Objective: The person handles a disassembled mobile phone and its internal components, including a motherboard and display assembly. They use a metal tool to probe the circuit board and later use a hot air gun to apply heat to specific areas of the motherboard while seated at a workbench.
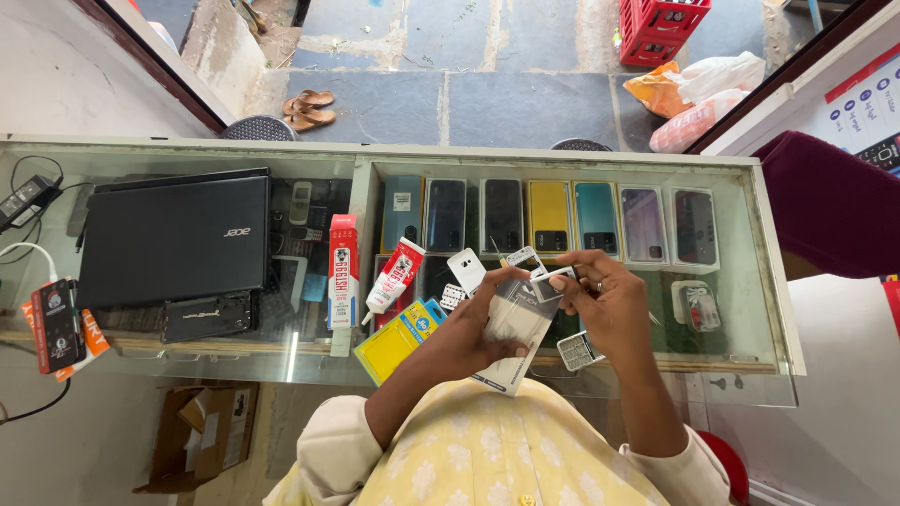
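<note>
My left hand point(472, 330) holds a clear plastic packet point(516, 328) with a white backing, low over the glass counter point(562, 394). My right hand point(600, 300), a ring on one finger, pinches the packet's top edge, where a small white frame-like part point(525, 260) shows just beyond the fingers. A phone keypad piece point(577, 350) lies below my right hand. A white phone cover point(466, 270) and a small keypad strip point(452, 297) lie on the glass left of the packet.
A closed black laptop point(176, 236) fills the counter's left side, with a black phone point(54, 324) and a charger point(23, 199) further left. A red box point(344, 272), a glue tube point(394, 275) and a yellow packet point(401, 341) lie mid-counter. Several phones point(548, 217) sit under the glass.
</note>
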